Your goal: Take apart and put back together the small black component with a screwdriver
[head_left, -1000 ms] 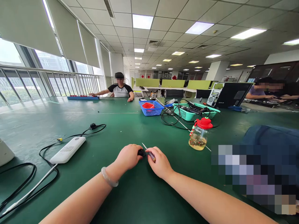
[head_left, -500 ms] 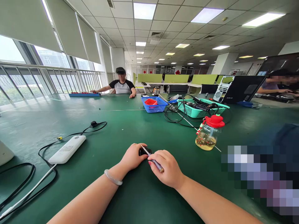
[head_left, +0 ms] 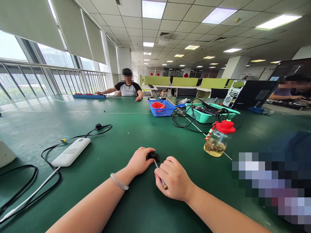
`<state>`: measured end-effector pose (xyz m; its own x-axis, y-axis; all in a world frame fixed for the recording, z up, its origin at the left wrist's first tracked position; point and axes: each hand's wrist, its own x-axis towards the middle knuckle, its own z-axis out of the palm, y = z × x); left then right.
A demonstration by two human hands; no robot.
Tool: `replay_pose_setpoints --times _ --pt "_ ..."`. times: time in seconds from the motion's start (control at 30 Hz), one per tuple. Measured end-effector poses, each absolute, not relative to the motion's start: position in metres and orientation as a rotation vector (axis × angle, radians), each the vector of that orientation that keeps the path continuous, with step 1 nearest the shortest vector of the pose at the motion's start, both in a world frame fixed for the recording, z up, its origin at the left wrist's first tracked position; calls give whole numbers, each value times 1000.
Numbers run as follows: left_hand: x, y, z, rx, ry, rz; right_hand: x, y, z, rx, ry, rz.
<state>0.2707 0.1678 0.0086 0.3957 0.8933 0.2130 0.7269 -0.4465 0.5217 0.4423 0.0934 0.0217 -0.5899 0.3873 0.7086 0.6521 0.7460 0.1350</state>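
My left hand (head_left: 141, 160), with a pale bangle on its wrist, is closed on a small black device (head_left: 154, 156) resting on the green table (head_left: 126, 132). What kind of device it is cannot be made out. Between the fingers of my right hand (head_left: 173, 178) is a screwdriver (head_left: 163, 183) with a translucent, brown-ended handle. Its metal shaft slants up and left, and the tip meets or nearly meets the device's near side. My fingers cover part of the device and of the handle.
On the left lie a white power bank (head_left: 71, 152) and black cables (head_left: 52, 161). A jar with a red lid (head_left: 217, 142) stands to the right. Farther back are a blue basket (head_left: 161, 110) and a green basket (head_left: 206, 116) of cables. One person (head_left: 128, 87) sits across the table.
The screwdriver has swung from lying across the top of the device to pointing at its near side. My right hand has moved slightly down and right; more of the device shows.
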Motion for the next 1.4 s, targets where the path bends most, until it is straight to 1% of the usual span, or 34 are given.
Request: replay_pose_setpoints --times 1.4 --pt "270 167 13 2315 1478 603 445 96 19 -791 -2360 -504"
